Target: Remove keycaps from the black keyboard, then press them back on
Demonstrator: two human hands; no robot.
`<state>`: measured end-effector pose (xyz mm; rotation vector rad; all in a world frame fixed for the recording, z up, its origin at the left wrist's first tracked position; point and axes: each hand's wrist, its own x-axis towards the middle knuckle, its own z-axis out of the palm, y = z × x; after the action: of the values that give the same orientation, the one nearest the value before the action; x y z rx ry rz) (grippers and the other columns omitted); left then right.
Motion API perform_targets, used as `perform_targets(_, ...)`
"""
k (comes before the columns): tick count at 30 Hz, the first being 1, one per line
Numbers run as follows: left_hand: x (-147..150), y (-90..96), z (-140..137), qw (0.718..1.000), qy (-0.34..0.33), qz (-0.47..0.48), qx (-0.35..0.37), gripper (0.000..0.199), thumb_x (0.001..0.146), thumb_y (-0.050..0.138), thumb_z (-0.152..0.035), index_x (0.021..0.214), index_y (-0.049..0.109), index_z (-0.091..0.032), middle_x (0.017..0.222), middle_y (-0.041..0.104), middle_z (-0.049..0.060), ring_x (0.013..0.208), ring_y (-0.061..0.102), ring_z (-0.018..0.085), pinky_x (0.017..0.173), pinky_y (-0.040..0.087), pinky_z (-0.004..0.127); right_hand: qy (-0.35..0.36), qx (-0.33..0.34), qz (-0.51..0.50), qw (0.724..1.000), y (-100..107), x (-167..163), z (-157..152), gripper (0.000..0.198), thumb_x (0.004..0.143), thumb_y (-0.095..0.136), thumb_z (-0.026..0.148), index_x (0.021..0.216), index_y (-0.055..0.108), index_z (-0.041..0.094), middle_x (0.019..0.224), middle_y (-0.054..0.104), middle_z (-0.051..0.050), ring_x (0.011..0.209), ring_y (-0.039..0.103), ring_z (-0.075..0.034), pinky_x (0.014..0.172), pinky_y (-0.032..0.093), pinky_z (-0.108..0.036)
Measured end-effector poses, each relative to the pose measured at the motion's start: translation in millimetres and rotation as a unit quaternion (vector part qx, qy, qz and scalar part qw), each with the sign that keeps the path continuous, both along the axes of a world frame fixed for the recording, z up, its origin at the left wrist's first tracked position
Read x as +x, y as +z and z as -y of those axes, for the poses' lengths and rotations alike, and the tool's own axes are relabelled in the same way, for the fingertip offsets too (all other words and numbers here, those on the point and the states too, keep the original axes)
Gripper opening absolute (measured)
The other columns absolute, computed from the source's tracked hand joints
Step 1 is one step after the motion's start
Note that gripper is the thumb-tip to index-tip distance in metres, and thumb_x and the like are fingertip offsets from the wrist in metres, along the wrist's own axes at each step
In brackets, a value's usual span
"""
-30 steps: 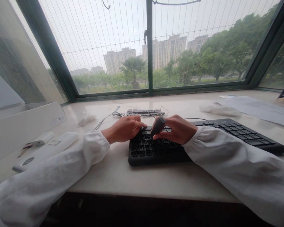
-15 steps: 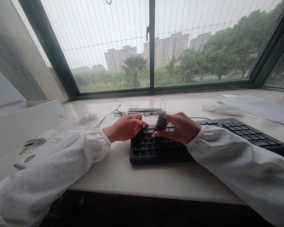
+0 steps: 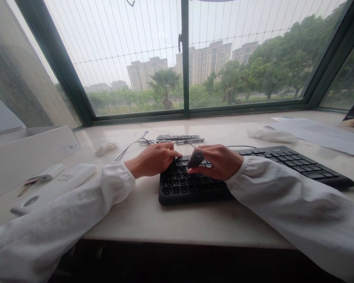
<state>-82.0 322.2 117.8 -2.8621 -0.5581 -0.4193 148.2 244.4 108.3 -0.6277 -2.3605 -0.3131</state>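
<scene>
From where I stand, left to right: at far left, a white box (image 3: 32, 157) stands open-topped on the pale counter (image 3: 153, 224); in front of it lie a key (image 3: 25, 189) and a white device (image 3: 60, 184) with a round dark mark. A crumpled wrapper (image 3: 106, 148) and a dark cable (image 3: 125, 149) follow. The left hand (image 3: 150, 161) is half curled, forefinger extended to the far left corner of the black keyboard (image 3: 181, 184); whether it pinches a keycap there cannot be told. The keyboard lies flat on the counter, beneath and between the hands. Its left part shows bare, square sockets, so key removal here appears largely done. Just beyond it, loose keycaps (image 3: 179, 138) rest in neat rows, presumably lifted from this board. The right hand (image 3: 222, 161) grips a small dark ridged piece (image 3: 196, 158) between thumb and fingers, above the sockets; its exact nature is unclear. The middle keys are partly hidden by that hand and its sleeve (image 3: 283, 196). At right, the number pad (image 3: 305, 165) has its keys seated, so that part seems untouched. Farther right lie a clear plastic bag (image 3: 273, 135) and printed paper (image 3: 321, 135).
</scene>
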Motion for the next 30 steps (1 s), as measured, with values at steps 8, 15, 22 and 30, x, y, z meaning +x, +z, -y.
perform_targets(8, 0, -0.5, -1, 1.0, 0.015, -0.01, 0.0, 0.039, 0.093, 0.039, -0.015, 0.119, 0.067, -0.025, 0.097, 0.062, 0.006, 0.077, 0.058, 0.014, 0.066, 0.044, 0.027, -0.031, 0.053, 0.049, 0.997, -1, 1, 0, 0.026, 0.093, 0.055, 0.041, 0.092, 0.058, 0.015, 0.073, 0.062, -0.003, 0.063, 0.058, -0.012, 0.059, 0.049, -0.024)
perform_targets(15, 0, -3.4, -4, 1.0, 0.021, -0.005, -0.001, 0.038, 0.094, 0.041, -0.017, 0.12, 0.066, -0.028, 0.095, 0.061, 0.005, 0.077, 0.057, 0.014, 0.064, 0.042, 0.026, -0.07, 0.065, -0.076, 0.993, 7, 7, -4, 0.024, 0.089, 0.063, 0.038, 0.085, 0.058, 0.015, 0.071, 0.064, -0.003, 0.06, 0.06, -0.012, 0.055, 0.047, -0.024)
perform_targets(22, 1, -3.6, -3, 1.0, 0.015, 0.001, 0.002, 0.035, 0.093, 0.044, -0.018, 0.116, 0.068, -0.027, 0.094, 0.061, 0.005, 0.076, 0.056, 0.014, 0.063, 0.041, 0.026, -0.032, 0.021, -0.065, 0.997, 2, -8, 2, 0.024, 0.085, 0.068, 0.037, 0.082, 0.057, 0.016, 0.062, 0.059, 0.003, 0.051, 0.054, -0.008, 0.05, 0.043, -0.019)
perform_targets(30, 0, -2.4, -2, 1.0, 0.011, 0.001, -0.001, 0.031, 0.093, 0.043, -0.018, 0.108, 0.07, -0.024, 0.092, 0.06, 0.005, 0.074, 0.055, 0.014, 0.062, 0.041, 0.026, -0.032, 0.006, -0.043, 0.999, 2, -8, 0, 0.026, 0.087, 0.065, 0.039, 0.083, 0.056, 0.016, 0.064, 0.058, 0.002, 0.054, 0.053, -0.008, 0.052, 0.043, -0.02)
